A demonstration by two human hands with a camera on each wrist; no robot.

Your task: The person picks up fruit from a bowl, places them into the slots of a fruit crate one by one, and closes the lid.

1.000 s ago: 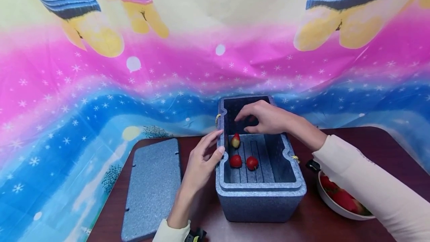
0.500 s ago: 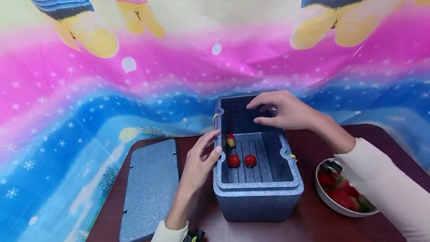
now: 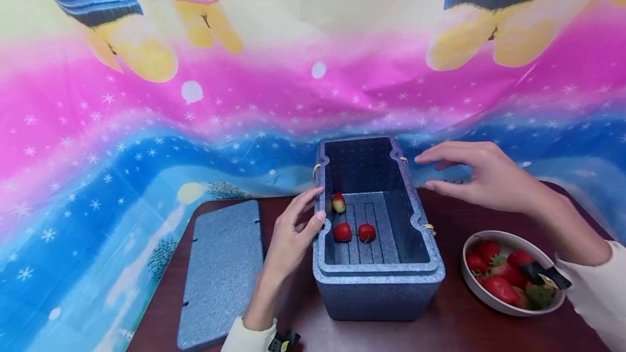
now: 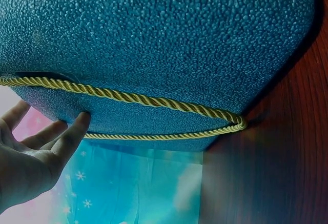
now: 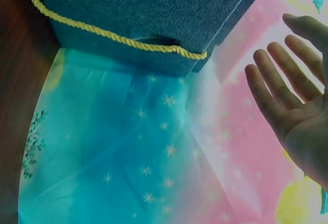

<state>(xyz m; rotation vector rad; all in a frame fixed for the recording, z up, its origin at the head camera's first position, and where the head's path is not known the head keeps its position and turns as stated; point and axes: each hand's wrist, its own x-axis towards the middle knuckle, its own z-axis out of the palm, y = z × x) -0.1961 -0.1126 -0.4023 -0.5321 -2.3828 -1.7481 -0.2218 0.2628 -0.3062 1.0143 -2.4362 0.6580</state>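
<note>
A grey foam box [image 3: 379,278], its top uncovered, stands mid-table with yellow cord handles. Inside, a pale-tipped strawberry [image 3: 338,203] lies by the left wall, and two red ones, a left strawberry [image 3: 342,232] and a right strawberry [image 3: 367,232], lie nearer the front. My left hand [image 3: 293,232] rests on the left rim; its fairly straight fingertips touch the outer wall beside the twisted cord [image 4: 148,100] in the left wrist view. My right hand [image 3: 481,175] hovers right of the box, fingers loosely extended, holding nothing; the right wrist view shows its bare palm.
A white bowl [image 3: 465,270] of several strawberries sits right of the box, under my right wrist. The flat grey lid [image 3: 222,276] lies left on the dark wooden table [image 3: 298,308]. A patterned cloth [image 3: 274,96] hangs behind.
My right hand has moved from above the box's inside out to the right, past its right rim. The bowl is more exposed. My left hand keeps its place on the rim.
</note>
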